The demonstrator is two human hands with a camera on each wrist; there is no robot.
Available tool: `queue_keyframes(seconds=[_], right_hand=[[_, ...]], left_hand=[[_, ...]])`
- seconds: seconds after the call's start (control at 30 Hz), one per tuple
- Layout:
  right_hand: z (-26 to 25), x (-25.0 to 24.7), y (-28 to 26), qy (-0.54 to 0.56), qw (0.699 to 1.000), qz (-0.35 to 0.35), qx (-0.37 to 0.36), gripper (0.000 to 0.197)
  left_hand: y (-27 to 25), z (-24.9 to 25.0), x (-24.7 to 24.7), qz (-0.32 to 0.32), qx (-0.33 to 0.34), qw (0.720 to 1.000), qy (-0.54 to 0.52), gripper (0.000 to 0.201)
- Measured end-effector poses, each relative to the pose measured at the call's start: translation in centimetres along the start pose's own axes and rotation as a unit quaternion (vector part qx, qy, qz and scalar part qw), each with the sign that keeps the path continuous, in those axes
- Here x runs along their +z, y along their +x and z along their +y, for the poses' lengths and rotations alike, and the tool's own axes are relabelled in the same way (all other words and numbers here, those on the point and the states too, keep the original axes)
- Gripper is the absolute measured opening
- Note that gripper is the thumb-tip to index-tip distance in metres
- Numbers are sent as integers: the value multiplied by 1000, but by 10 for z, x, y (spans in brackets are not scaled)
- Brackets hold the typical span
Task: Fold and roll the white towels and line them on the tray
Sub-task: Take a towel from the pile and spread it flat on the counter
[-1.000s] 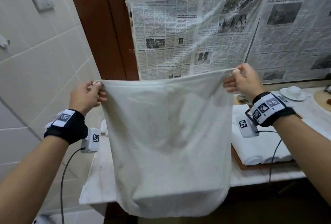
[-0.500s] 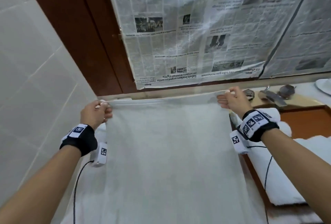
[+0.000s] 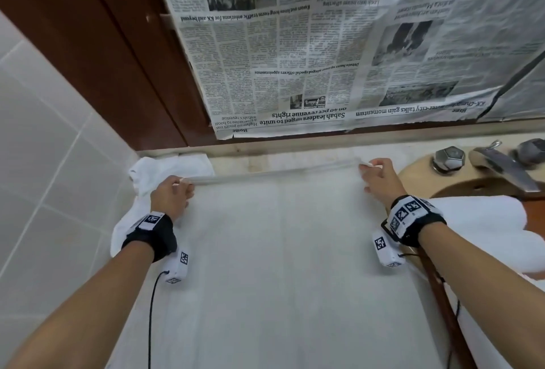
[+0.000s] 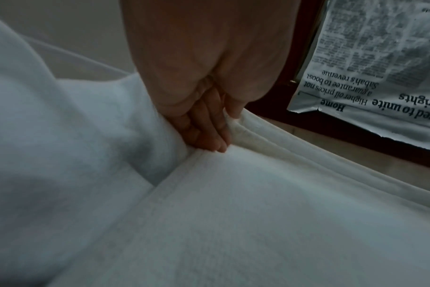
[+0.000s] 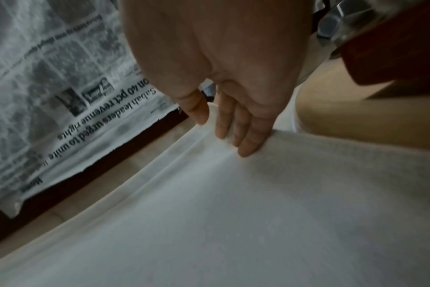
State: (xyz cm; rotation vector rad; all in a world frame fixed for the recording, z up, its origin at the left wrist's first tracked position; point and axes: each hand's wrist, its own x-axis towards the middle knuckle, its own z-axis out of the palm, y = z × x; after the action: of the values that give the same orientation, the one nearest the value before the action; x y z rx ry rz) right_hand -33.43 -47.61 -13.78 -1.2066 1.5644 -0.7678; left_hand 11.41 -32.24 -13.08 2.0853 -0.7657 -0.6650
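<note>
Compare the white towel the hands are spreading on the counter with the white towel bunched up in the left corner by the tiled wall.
The spread white towel lies flat and smooth; the bunched white towel is crumpled. The left hand and right hand pinch the spread towel's far corners; no hand grips the bunched one. The spread towel covers most of the counter; the bunched one shows only at the corner, partly under the other's edge. Both are plain white cloth.

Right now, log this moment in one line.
left hand: pinches towel corner | right hand: pinches other corner | towel: spread on counter, unrolled
</note>
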Motion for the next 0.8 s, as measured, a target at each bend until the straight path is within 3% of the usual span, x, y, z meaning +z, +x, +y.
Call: queue_keyframes(seconds=[0.1, 0.17, 0.23, 0.3, 0.37, 0.43, 0.5, 0.57, 0.63, 0.8], right_hand=[[2, 8, 9, -64, 998, -25, -9, 28], [1, 12, 5, -96, 994, -46, -19, 49], [-1, 17, -10, -169, 983, -56, -48, 67], [3, 24, -35, -223, 969, -46, -93, 72], [14, 38, -64, -269, 948, -64, -158, 69], [24, 57, -87, -353, 904, -113, -215, 67], [29, 80, -98, -452, 847, -157, -232, 67], [29, 101, -100, -508, 808, -178, -238, 65], [25, 115, -96, -521, 797, -186, -242, 63], [25, 119, -84, -563, 769, -205, -222, 61]], left_hand=[[9, -4, 6, -18, 30, 993, 113, 19], [7, -4, 8, -26, 55, 984, 166, 28], [-5, -5, 6, -26, 98, 983, 150, 44], [-23, -12, 4, -14, 165, 976, 145, 47], [-49, -24, 8, 2, 234, 948, 216, 48], [-75, -30, 25, -37, 278, 913, 297, 53], [-93, -25, 50, -106, 273, 894, 339, 60], [-100, -16, 73, -146, 224, 891, 366, 65], [-97, -11, 90, -162, 193, 883, 395, 57], [-83, -14, 92, -203, 186, 860, 429, 51]])
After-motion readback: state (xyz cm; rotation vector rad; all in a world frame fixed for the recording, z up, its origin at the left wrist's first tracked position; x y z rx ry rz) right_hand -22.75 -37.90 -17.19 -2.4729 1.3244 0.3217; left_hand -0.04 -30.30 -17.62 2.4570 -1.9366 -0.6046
